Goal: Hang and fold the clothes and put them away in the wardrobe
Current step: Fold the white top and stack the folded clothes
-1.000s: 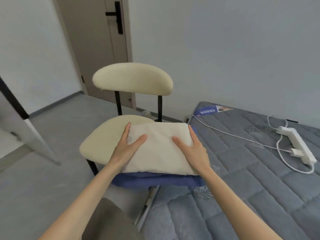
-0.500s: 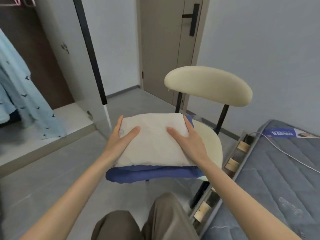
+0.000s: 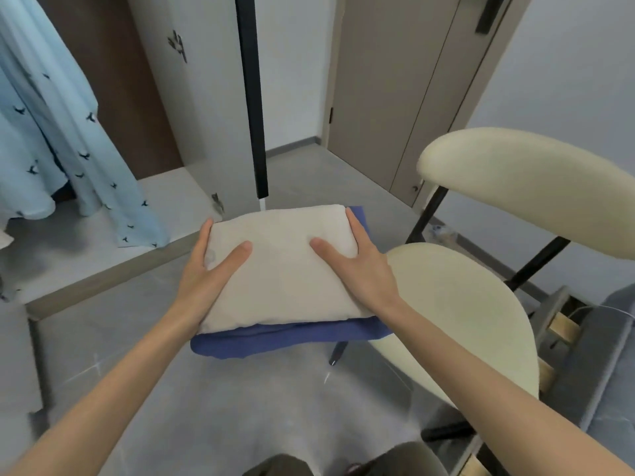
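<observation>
L grip (image 3: 209, 269), R grip (image 3: 364, 266), clothes stack (image 3: 285, 283) btwn

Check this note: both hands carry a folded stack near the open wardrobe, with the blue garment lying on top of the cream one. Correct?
Not quite. In the head view the cream garment lies on top and the blue garment is underneath. The rest stands: the left hand and right hand carry the folded stack near the open wardrobe.
</observation>
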Available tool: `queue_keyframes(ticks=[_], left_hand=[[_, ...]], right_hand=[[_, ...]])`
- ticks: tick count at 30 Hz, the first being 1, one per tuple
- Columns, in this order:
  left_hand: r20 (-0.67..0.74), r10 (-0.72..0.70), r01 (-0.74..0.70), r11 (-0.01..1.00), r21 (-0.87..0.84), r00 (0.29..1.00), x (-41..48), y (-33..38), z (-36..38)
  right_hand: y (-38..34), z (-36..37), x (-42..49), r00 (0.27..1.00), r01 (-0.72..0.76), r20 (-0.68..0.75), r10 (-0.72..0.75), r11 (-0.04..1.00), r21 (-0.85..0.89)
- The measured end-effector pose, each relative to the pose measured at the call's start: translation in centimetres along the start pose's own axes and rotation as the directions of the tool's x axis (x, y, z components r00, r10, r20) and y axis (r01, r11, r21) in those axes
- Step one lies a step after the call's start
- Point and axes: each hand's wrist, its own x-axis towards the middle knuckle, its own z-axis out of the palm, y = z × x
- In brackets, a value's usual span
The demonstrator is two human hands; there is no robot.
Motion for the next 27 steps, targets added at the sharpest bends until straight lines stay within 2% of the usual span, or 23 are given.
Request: queue_keyframes(ticks=[5, 13, 19, 27], left_hand=[[-0.037, -0.036, 0.037, 0.999, 0.023, 0.999, 1.8, 5.7, -4.9], [-0.083, -0.087, 0.091, 0.995, 0.048, 0.993, 0.9, 20.9, -14.8], [-0.115, -0.034, 0.044, 0.995, 0.086, 0.993, 1.2, 32.5, -20.8], [-0.129, 0.098, -0.088, 0.993, 0.082, 0.987, 3.8, 43.6, -27.2]], right_hand=[[-7.6, 0.5, 1.8, 0.998, 0.0, 0.066, -0.001, 1.0, 0.01], [-24.2, -2.3, 1.1, 0.981, 0.063, 0.177, -0.074, 0.996, 0.068], [-35.8, -5.1, 1.7, 0.958, 0.138, 0.229, -0.175, 0.976, 0.17], [-48.2, -6.8, 5.0, 0.903, 0.278, 0.236, -0.36, 0.907, 0.317]])
